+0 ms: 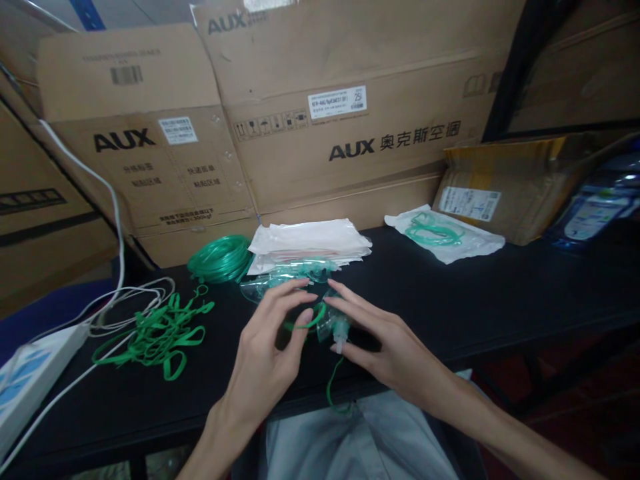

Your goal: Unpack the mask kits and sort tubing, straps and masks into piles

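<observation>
My right hand (385,333) grips a clear green oxygen mask (327,327) near the table's front edge, thumb and fingers around its pale connector end. Between the thumb and fingers of my left hand (267,343) is a green elastic strap (316,320), looped close beside the mask. The strap's loose end hangs below the mask over the table edge. Whether the strap is fastened to the mask cannot be made out. Just beyond my fingertips lie more clear green masks (265,285). A tangled heap of green straps (160,333) lies to the left.
Behind the masks sit a coil of green tubing (220,259) and stacked white packets (310,239). Right of them is a packet with green tubing (453,247). Large cartons (350,67) line the back. A power strip (45,367) with white cables occupies the left; a blue bottle (595,207), the right.
</observation>
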Demonstrator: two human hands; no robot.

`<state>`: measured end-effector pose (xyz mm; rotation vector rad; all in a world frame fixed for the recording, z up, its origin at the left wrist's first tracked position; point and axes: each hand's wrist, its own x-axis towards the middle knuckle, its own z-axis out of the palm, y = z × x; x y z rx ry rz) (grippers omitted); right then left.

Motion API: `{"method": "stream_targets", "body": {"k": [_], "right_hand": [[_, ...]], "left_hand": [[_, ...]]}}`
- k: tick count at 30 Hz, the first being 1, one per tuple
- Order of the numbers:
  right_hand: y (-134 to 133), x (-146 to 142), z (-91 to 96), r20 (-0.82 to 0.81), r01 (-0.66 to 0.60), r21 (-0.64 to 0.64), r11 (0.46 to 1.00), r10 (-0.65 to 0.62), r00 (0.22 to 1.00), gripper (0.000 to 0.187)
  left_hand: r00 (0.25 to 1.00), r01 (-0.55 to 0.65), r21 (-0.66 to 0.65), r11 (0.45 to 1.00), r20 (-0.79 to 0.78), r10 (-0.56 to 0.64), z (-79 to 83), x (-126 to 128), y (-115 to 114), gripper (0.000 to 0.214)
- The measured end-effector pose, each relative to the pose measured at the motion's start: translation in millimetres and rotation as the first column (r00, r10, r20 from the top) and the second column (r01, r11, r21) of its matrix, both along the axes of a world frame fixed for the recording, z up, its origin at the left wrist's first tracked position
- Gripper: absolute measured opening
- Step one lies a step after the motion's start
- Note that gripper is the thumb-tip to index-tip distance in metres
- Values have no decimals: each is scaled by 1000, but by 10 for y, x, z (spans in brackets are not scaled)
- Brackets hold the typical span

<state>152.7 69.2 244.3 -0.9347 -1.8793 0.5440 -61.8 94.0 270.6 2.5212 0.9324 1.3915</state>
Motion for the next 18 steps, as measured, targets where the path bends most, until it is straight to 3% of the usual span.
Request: {"method": "stream_targets", "body": {"k": [3,6,9,13,15,18], "right_hand": [[24,-3,-15,-8,71,-5,997,-71,997,57],[36,1,-26,-10,102,-13,995,-103,995,54],[43,2,-28,-54,107,-60,992,-110,992,53],[54,6,-29,-132,86,-129,988,-103,986,52],[63,9,-38,-161,73,-151,986,-97,982,53],[79,9,-59,-210,52,-180,982,-90,974,54]], "left_hand": [[982,162,41,986,-101,-157,36,-43,-85,30],[859,332,-139,933,-363,-360,72,-32,-174,31],[800,260,-240,935,-489,-348,92,11,-214,45],[762,177,-238,955,-581,-286,108,-14,-241,60],[730,164,-214,963,-630,-264,111,-57,-251,57],[710,206,-160,965,-654,-260,95,-104,-236,33]]}}
